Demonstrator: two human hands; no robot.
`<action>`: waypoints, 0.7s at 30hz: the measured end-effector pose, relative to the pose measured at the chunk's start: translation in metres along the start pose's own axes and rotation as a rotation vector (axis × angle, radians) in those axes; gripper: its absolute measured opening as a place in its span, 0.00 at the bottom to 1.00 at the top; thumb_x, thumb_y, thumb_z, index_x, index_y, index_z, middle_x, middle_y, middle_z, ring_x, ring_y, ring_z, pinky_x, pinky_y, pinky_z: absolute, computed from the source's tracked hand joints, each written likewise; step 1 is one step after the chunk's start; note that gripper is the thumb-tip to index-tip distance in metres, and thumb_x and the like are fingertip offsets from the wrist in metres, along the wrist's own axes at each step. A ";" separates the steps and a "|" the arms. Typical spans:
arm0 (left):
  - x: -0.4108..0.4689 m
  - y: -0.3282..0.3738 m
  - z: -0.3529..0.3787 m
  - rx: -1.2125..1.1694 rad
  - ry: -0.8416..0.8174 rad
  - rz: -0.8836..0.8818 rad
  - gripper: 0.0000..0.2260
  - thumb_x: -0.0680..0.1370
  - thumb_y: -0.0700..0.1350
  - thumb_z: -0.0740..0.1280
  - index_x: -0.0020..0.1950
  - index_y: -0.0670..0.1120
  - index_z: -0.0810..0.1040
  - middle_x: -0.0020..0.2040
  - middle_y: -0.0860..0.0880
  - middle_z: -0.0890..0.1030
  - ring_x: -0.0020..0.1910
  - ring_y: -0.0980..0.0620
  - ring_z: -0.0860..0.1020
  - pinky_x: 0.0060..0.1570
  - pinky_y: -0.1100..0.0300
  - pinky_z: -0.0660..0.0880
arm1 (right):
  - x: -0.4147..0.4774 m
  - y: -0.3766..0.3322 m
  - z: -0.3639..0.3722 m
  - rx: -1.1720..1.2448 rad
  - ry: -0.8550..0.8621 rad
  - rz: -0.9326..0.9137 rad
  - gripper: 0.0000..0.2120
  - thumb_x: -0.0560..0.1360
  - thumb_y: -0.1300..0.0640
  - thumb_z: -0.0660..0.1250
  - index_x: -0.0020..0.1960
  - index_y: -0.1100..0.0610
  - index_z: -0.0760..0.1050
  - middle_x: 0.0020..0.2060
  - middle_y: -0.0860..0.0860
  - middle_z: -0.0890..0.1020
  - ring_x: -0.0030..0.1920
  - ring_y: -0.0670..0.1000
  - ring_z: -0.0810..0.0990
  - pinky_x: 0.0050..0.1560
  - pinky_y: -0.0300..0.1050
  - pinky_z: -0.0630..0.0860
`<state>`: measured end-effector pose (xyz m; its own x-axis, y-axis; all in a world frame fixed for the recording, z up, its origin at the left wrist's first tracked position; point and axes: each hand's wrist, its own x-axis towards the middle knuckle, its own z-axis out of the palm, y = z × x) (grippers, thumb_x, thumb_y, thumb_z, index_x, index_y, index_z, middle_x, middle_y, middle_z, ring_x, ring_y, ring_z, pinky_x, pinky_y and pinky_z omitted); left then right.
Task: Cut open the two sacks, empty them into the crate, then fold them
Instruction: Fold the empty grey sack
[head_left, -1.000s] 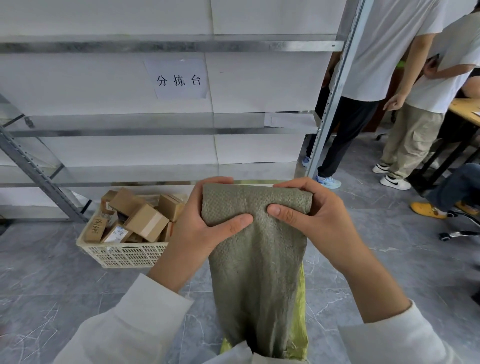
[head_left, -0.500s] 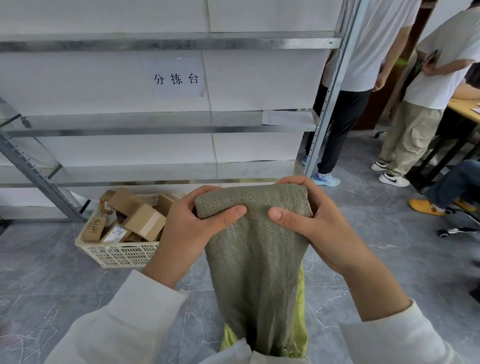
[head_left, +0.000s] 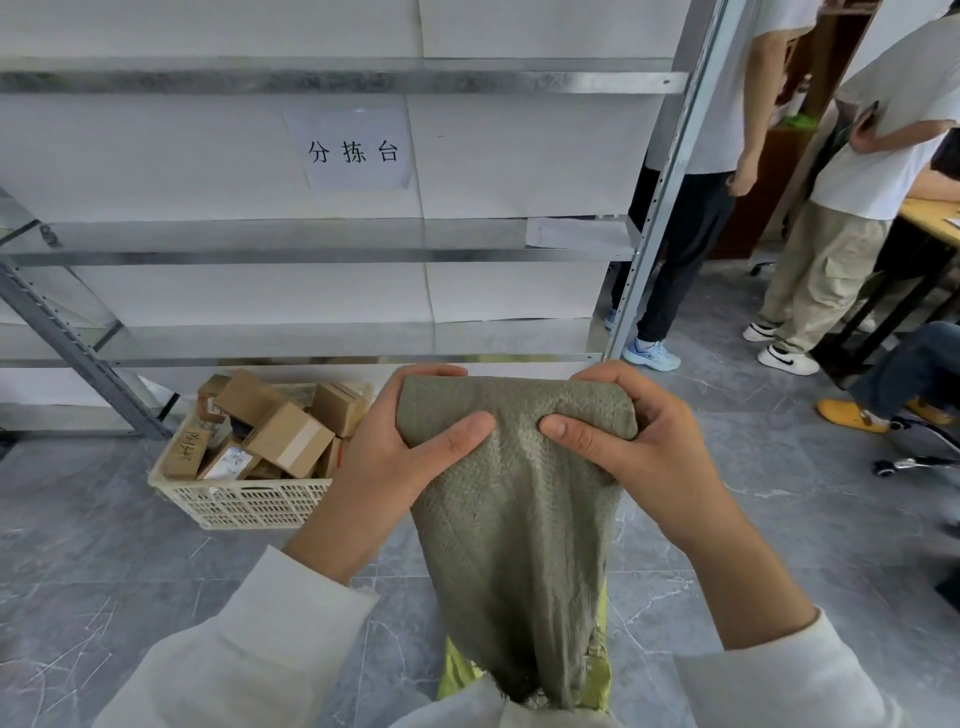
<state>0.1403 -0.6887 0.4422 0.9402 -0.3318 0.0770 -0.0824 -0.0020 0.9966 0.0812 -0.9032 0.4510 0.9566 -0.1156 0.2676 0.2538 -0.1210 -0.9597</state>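
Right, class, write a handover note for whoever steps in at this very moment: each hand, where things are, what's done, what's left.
Left hand and right hand: each grips the top fold of the grey-green woven sack, which hangs limp.
Cream plastic lattice crate: on the floor to the left, holding brown cardboard boxes.
Done: emptying, it seems.
Left: finish folding this sack; yellow-green material behind it may be the second.

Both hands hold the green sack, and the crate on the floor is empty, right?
Not empty. The head view shows the crate full of cardboard boxes. The left hand and right hand do both hold the green sack.
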 end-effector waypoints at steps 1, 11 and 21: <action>-0.001 0.001 0.000 0.042 -0.025 0.044 0.28 0.62 0.59 0.79 0.60 0.57 0.77 0.53 0.53 0.82 0.52 0.53 0.82 0.45 0.58 0.80 | 0.001 0.000 0.000 0.036 0.015 0.019 0.14 0.66 0.50 0.78 0.45 0.55 0.79 0.37 0.52 0.81 0.38 0.49 0.81 0.36 0.41 0.77; 0.001 0.006 0.002 0.144 0.058 0.296 0.25 0.62 0.54 0.80 0.56 0.55 0.78 0.53 0.56 0.80 0.53 0.56 0.79 0.45 0.67 0.77 | 0.006 0.004 0.001 0.259 0.016 0.219 0.29 0.63 0.43 0.80 0.50 0.65 0.77 0.47 0.66 0.81 0.47 0.61 0.83 0.49 0.59 0.79; 0.009 -0.003 0.007 -0.153 0.175 0.033 0.22 0.58 0.59 0.81 0.46 0.49 0.85 0.45 0.47 0.86 0.46 0.48 0.85 0.41 0.58 0.80 | 0.005 -0.001 -0.008 -0.037 -0.103 0.016 0.28 0.64 0.50 0.80 0.60 0.51 0.74 0.55 0.44 0.79 0.54 0.49 0.81 0.49 0.46 0.81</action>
<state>0.1467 -0.6981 0.4397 0.9819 -0.1606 0.1007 -0.0759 0.1535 0.9852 0.0844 -0.9113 0.4534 0.9706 -0.0159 0.2400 0.2347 -0.1560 -0.9595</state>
